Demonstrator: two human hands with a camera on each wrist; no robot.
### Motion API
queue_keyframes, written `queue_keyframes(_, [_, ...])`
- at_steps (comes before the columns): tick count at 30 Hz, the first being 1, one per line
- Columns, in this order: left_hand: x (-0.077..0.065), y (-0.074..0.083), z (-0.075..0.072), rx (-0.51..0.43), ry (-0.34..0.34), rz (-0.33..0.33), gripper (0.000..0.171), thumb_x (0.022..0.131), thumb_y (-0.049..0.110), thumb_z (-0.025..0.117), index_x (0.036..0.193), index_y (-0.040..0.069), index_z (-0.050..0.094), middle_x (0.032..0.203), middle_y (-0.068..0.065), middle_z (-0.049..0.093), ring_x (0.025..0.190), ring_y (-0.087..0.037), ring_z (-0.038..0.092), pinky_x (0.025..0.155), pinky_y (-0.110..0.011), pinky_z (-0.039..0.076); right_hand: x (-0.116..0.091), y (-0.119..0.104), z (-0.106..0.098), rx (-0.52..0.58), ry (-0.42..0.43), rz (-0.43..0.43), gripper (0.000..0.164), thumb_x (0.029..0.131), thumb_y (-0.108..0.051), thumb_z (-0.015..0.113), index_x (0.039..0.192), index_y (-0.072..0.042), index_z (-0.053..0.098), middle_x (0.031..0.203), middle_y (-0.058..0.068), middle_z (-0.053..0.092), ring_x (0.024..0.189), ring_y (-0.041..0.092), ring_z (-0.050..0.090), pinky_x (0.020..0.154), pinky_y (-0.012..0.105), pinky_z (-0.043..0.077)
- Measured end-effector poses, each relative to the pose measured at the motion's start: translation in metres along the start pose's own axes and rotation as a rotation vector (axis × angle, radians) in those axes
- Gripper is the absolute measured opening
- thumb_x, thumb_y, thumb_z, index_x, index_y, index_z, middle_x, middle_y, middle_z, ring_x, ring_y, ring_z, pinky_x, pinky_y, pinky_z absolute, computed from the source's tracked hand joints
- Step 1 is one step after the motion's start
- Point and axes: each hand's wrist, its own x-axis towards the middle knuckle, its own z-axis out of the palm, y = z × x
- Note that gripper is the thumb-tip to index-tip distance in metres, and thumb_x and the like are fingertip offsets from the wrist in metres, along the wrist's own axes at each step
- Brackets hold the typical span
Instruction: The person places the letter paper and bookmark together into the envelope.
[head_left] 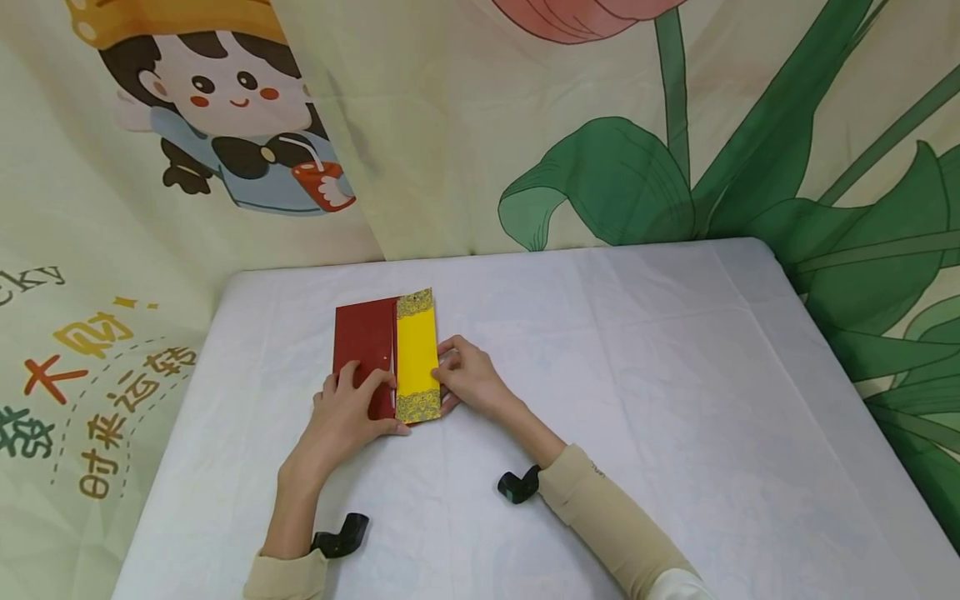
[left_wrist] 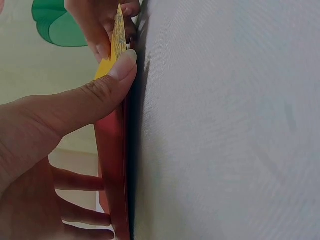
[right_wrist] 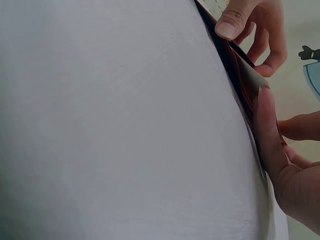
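A flat red folder (head_left: pixel 363 333) lies on the table's left half, with a yellow flap (head_left: pixel 415 342) along its right side. Ornate patterned bands cross the flap's two ends. My left hand (head_left: pixel 341 421) rests on the folder, fingertips on the red face and thumb at the near edge beside the flap. In the left wrist view the thumb (left_wrist: pixel 102 95) lies along that edge. My right hand (head_left: pixel 476 379) pinches the flap's right edge. The right wrist view shows the right thumb (right_wrist: pixel 267 125) against the slightly raised edge, the other fingers behind it.
A white cloth (head_left: pixel 637 400) covers the table. Black wrist mounts (head_left: pixel 341 536) sit at both wrists, close over the cloth. Behind the table hangs a printed curtain (head_left: pixel 435 125) with a cartoon figure and green leaves.
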Motion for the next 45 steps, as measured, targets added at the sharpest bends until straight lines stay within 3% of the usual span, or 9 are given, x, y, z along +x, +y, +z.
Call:
queue_keyframes(14, [0.001, 0.000, -0.004, -0.006, -0.001, 0.018, 0.066, 0.077, 0.042, 0.089, 0.129, 0.017, 0.058, 0.153, -0.037, 0.028, 0.135, -0.065, 0.026, 0.105, -0.081, 0.027, 0.003, -0.002, 0.003, -0.041, -0.024, 0.005, 0.031, 0.100, -0.006, 0.064, 0.128, -0.005, 0.051, 0.083, 0.010, 0.069, 0.052, 0.024, 0.069, 0.053, 0.036, 0.060])
queue_keyframes(45, [-0.001, 0.001, 0.000, -0.003, 0.007, 0.003, 0.068, 0.077, 0.040, 0.090, 0.132, 0.016, 0.057, 0.154, -0.037, 0.028, 0.137, -0.064, 0.025, 0.107, -0.081, 0.028, 0.006, -0.003, 0.012, -0.009, -0.051, 0.015, 0.035, 0.100, -0.004, 0.064, 0.132, 0.001, 0.051, 0.092, 0.011, 0.070, 0.057, 0.023, 0.071, 0.055, 0.035, 0.061])
